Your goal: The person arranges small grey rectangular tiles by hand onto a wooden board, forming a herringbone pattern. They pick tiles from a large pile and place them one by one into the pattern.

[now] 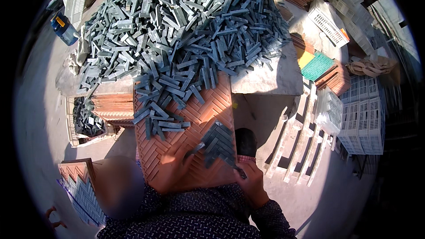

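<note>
A terracotta-coloured board (160, 150) with herringbone slots lies before me, its far end under a heap of grey stone strips (177, 26). On its right side, several dark strips (218, 144) sit fitted together in a zigzag pattern. My left hand (171, 167) is over the lower middle of the board, its fingers closed on a grey stone strip (195, 148) just left of the fitted strips. At the board's right edge, my right hand (250, 178) pinches a dark stone strip (240, 172) near the lower end of that zigzag.
Stacked terracotta boards (114, 105) and a crate of dark pieces (88, 121) stand left. A filled herringbone panel (83, 190) lies lower left. A white pallet (295, 144) and grey-white crates (363, 119) stand right. A blue jug (64, 30) is at far left.
</note>
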Action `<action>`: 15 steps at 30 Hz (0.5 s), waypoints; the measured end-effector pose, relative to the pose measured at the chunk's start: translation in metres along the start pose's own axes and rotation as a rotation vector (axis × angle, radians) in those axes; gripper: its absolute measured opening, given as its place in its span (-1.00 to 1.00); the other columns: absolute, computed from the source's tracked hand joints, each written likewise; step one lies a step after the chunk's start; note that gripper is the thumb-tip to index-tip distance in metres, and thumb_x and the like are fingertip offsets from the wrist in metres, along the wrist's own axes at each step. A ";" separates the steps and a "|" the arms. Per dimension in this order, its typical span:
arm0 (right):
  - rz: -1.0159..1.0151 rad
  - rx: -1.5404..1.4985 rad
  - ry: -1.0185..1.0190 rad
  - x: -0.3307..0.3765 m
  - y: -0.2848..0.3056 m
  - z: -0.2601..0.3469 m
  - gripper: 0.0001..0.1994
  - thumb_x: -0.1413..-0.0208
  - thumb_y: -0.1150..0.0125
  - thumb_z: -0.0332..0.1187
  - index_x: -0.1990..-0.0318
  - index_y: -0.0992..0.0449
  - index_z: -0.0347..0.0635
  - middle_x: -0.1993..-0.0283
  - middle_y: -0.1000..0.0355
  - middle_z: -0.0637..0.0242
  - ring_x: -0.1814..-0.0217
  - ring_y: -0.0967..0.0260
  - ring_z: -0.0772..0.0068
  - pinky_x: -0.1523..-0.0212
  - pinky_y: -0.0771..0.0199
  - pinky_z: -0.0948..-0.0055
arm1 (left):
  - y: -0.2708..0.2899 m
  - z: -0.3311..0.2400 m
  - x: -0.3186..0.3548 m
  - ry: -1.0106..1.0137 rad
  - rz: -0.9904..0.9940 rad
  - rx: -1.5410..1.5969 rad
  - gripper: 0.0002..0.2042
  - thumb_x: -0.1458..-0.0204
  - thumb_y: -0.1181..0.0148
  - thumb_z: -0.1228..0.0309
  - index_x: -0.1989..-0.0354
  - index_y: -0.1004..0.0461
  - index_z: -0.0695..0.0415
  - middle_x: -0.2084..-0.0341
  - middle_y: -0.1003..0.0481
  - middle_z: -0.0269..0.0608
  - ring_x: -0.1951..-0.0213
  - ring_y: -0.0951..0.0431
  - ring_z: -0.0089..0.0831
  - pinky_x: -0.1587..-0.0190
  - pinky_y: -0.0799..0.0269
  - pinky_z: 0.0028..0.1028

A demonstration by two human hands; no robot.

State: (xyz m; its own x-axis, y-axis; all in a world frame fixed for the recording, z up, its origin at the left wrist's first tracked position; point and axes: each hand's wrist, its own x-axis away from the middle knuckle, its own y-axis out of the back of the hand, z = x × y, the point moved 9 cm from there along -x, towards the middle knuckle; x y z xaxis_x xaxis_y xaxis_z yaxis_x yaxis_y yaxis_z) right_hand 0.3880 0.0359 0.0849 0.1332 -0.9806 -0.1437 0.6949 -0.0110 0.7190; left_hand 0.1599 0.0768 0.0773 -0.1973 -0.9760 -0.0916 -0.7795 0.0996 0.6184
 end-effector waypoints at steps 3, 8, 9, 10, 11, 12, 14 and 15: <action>-0.041 -0.059 -0.052 -0.046 0.003 0.003 -0.80 0.13 -0.27 -0.54 0.27 -0.51 -0.23 0.31 -0.44 0.15 0.32 -0.47 0.13 0.30 -0.49 0.31 | -0.003 0.000 -0.019 -0.051 -0.108 0.002 -0.78 0.03 -0.20 0.48 0.19 -0.44 0.20 0.30 -0.44 -0.01 0.28 -0.49 -0.01 0.27 -0.43 -0.22; -0.053 0.006 0.051 -0.102 -0.014 -0.005 -0.82 0.10 -0.28 -0.50 0.28 -0.52 -0.22 0.31 -0.43 0.18 0.36 -0.47 0.19 0.34 -0.47 0.35 | -0.021 0.011 -0.042 0.019 -0.090 -0.037 -0.80 0.00 -0.16 0.46 0.19 -0.44 0.21 0.32 -0.43 0.00 0.29 -0.48 0.00 0.27 -0.42 -0.22; -0.054 0.032 0.077 -0.107 -0.018 -0.008 -0.83 0.10 -0.29 -0.51 0.28 -0.52 -0.24 0.33 -0.43 0.18 0.40 -0.46 0.23 0.37 -0.47 0.38 | -0.022 0.009 -0.047 0.022 -0.093 -0.011 -0.81 0.00 -0.15 0.45 0.20 -0.44 0.21 0.32 -0.42 0.00 0.29 -0.48 0.00 0.26 -0.42 -0.22; -0.056 0.059 0.104 -0.111 -0.020 -0.008 -0.83 0.10 -0.29 -0.52 0.29 -0.52 -0.25 0.34 -0.43 0.18 0.44 -0.46 0.27 0.40 -0.46 0.41 | -0.023 0.008 -0.052 0.025 -0.097 0.015 -0.81 -0.01 -0.15 0.45 0.20 -0.44 0.22 0.33 -0.42 0.00 0.28 -0.48 0.00 0.26 -0.42 -0.22; -0.055 0.059 0.097 -0.113 -0.020 -0.010 -0.83 0.10 -0.30 -0.52 0.29 -0.53 -0.25 0.34 -0.43 0.18 0.43 -0.46 0.26 0.39 -0.46 0.41 | -0.024 0.008 -0.055 0.027 -0.105 0.009 -0.81 0.00 -0.15 0.45 0.20 -0.44 0.22 0.33 -0.42 0.00 0.28 -0.47 0.00 0.26 -0.42 -0.22; -0.046 0.055 0.086 -0.113 -0.022 -0.011 -0.82 0.11 -0.31 -0.51 0.28 -0.53 -0.24 0.35 -0.43 0.17 0.41 -0.47 0.25 0.38 -0.46 0.40 | -0.025 0.009 -0.055 0.038 -0.108 0.002 -0.81 0.00 -0.16 0.46 0.21 -0.44 0.22 0.33 -0.42 0.00 0.28 -0.47 0.00 0.26 -0.42 -0.22; -0.041 0.036 0.070 -0.114 -0.024 -0.013 -0.81 0.11 -0.32 -0.51 0.28 -0.54 -0.24 0.35 -0.43 0.17 0.39 -0.47 0.24 0.36 -0.47 0.40 | -0.024 0.009 -0.054 0.049 -0.132 -0.019 -0.81 0.01 -0.16 0.47 0.21 -0.44 0.22 0.33 -0.43 0.00 0.29 -0.47 0.00 0.26 -0.42 -0.23; -0.049 0.025 0.059 -0.114 -0.024 -0.015 -0.81 0.11 -0.32 -0.51 0.27 -0.54 -0.23 0.35 -0.44 0.17 0.38 -0.47 0.23 0.35 -0.47 0.40 | -0.024 0.008 -0.055 0.045 -0.147 -0.027 -0.81 0.02 -0.17 0.48 0.21 -0.44 0.23 0.33 -0.43 0.00 0.29 -0.48 -0.01 0.26 -0.42 -0.23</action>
State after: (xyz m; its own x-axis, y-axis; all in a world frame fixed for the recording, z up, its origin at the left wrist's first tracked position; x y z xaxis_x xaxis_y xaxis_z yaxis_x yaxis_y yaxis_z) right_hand 0.3670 0.1508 0.0735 0.1413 -0.9656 -0.2183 0.6841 -0.0641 0.7266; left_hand 0.1849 0.1297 0.0616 -0.0548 -0.9874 -0.1482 -0.7814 -0.0500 0.6220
